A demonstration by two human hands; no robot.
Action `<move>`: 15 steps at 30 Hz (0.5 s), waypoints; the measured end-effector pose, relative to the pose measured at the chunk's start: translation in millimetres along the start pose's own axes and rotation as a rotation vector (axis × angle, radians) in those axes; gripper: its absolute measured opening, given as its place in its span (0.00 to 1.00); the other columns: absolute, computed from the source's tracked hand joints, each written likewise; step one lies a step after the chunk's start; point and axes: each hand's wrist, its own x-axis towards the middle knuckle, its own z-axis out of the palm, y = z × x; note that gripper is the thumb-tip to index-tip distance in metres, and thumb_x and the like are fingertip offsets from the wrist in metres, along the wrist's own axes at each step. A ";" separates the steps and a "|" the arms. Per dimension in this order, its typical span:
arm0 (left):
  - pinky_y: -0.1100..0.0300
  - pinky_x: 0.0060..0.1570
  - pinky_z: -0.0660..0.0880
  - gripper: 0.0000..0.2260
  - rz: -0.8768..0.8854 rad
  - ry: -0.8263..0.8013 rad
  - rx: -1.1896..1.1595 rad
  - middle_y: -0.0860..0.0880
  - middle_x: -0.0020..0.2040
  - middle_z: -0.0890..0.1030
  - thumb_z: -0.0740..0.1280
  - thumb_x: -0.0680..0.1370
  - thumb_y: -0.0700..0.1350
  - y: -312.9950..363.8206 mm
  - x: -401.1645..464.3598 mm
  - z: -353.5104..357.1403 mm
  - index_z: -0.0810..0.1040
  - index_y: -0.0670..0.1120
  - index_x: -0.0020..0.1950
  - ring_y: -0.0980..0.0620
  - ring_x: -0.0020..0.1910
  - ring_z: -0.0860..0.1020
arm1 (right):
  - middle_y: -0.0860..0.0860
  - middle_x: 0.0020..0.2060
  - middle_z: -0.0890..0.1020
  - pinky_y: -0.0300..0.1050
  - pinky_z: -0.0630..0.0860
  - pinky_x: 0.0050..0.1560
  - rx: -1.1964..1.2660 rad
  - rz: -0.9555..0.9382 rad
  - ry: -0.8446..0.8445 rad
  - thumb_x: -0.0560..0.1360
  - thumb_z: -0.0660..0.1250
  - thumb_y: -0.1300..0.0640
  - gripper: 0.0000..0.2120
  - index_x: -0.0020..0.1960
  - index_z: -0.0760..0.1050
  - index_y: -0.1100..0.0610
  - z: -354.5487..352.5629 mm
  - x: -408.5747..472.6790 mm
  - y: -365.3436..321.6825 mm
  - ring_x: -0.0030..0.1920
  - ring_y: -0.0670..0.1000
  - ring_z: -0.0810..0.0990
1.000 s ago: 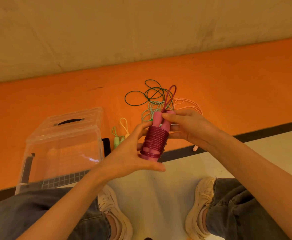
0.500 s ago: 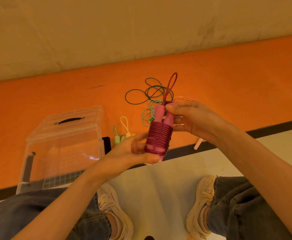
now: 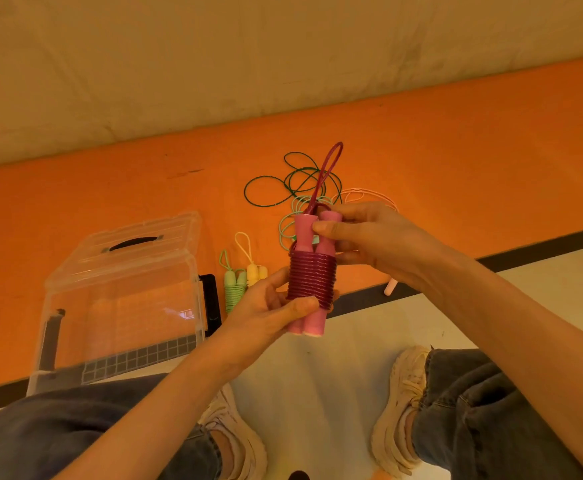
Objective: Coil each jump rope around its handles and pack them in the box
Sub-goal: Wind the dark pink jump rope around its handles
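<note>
The pink jump rope [image 3: 312, 278] is held upright in front of me, its dark red cord wound tightly round both pink handles, with one loop sticking up above them. My left hand [image 3: 269, 308] grips the lower part of the bundle. My right hand [image 3: 369, 237] pinches the handle tops. The clear plastic box [image 3: 123, 296] stands on the floor at the left, lid shut. Beside it lie a coiled green rope [image 3: 232, 289] and a coiled yellow rope [image 3: 253, 268]. Loose green cords [image 3: 283, 188] and a pale pink cord [image 3: 366, 195] lie tangled behind my hands.
I am crouched with my knees and both pale shoes [image 3: 399, 410] at the bottom of the view. An orange floor band runs across, edged by a black stripe [image 3: 539, 245], with pale flooring under me and a beige wall behind. A white handle end [image 3: 389, 288] pokes out under my right wrist.
I have lifted the pink bundle higher and stood it more upright. My left hand closed round its lower part, and the cord loop now sticks up further above the handles.
</note>
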 end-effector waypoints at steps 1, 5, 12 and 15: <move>0.56 0.53 0.78 0.38 -0.012 -0.018 -0.027 0.42 0.58 0.82 0.79 0.64 0.54 -0.8 0.4 -0.4 0.69 0.44 0.68 0.47 0.57 0.81 | 0.54 0.45 0.82 0.39 0.80 0.43 -0.011 0.003 0.006 0.76 0.67 0.62 0.05 0.51 0.79 0.56 1.3 0.5 2.1 0.41 0.49 0.81; 0.59 0.54 0.76 0.34 -0.040 -0.077 -0.004 0.44 0.61 0.80 0.78 0.67 0.49 -1.4 1.4 -2.7 0.68 0.46 0.70 0.47 0.61 0.79 | 0.52 0.44 0.82 0.37 0.80 0.42 -0.019 0.009 0.010 0.77 0.66 0.62 0.06 0.52 0.79 0.57 1.3 1.1 5.5 0.41 0.47 0.81; 0.54 0.64 0.72 0.37 0.007 -0.013 0.113 0.48 0.62 0.80 0.80 0.62 0.56 -0.5 3.2 -8.4 0.72 0.49 0.68 0.48 0.63 0.76 | 0.59 0.57 0.81 0.50 0.78 0.57 0.112 0.031 0.020 0.76 0.67 0.55 0.15 0.62 0.76 0.59 -2.5 4.4 2.4 0.53 0.55 0.81; 0.55 0.62 0.73 0.37 0.019 0.021 0.127 0.48 0.61 0.80 0.80 0.61 0.57 -3.1 4.6 -13.1 0.73 0.48 0.66 0.49 0.62 0.77 | 0.56 0.55 0.83 0.51 0.79 0.57 -0.074 0.049 0.017 0.75 0.68 0.51 0.18 0.63 0.76 0.54 -4.6 2.4 6.1 0.55 0.55 0.82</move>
